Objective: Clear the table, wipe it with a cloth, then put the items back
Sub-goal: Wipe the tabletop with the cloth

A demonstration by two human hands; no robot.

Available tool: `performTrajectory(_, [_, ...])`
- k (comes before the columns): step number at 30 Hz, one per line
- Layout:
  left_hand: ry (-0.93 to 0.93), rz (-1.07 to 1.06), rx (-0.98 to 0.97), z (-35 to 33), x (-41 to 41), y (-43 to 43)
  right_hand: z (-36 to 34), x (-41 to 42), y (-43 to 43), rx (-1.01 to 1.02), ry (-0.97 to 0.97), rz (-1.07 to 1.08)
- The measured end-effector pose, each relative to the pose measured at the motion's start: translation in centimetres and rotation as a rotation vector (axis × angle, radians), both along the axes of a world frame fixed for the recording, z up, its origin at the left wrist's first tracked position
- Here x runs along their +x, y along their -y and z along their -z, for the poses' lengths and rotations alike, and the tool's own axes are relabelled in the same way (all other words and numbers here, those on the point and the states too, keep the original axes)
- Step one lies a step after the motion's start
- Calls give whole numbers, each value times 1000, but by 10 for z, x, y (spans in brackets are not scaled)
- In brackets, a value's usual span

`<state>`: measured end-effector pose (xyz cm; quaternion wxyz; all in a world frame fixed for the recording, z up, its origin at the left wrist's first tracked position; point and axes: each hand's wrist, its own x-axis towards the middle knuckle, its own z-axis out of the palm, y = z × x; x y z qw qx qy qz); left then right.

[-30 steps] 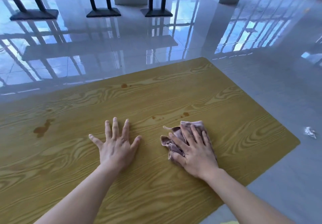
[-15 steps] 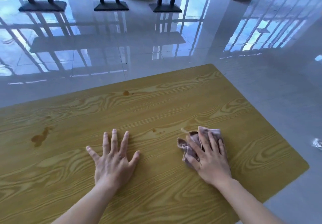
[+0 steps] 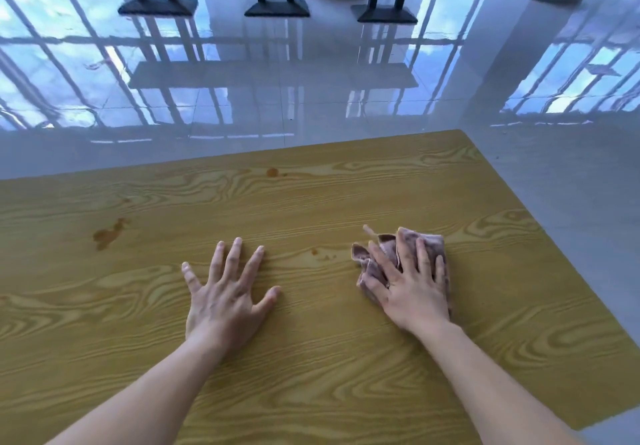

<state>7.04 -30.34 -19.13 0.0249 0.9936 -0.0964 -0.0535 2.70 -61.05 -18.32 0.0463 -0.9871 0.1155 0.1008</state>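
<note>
1. left grip (image 3: 225,302): fingers straight and spread apart, palm flat on the bare desk (image 3: 346,375), holding nothing.
2. right grip (image 3: 412,292): fingers straight and spread, pressing a crumpled mauve cloth (image 3: 360,254) onto the desk.
3. the cloth lies on the right part of the desk, mostly under that palm.
4. brown stain (image 3: 107,233) left of the left grip, well apart; small specks (image 3: 315,251) between the grips.

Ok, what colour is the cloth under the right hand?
Dusty pinkish-mauve; the cloth shows best in the head view.
</note>
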Motion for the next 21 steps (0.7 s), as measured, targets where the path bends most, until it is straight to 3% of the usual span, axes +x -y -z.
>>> performTrajectory(2, [7,-6,-5,1,0,0,1,37,-20,36,-38,90])
performTrajectory(7, [27,-15,-47,0,0,-2,6,-31,-68,34,95,-282])
performTrajectory(10, [48,-30,-84,1,-1,-2,4,-69,-50,14,114,-357])
performTrajectory(14, [84,-77,-132,3,-2,-1,0,10,-44,48,11,-51])
performTrajectory(16, [83,-93,-134,3,-2,-1,0,30,-65,57,5,4])
performTrajectory(21, [95,-87,-123,5,-1,-2,2,-57,-94,69,138,-450])
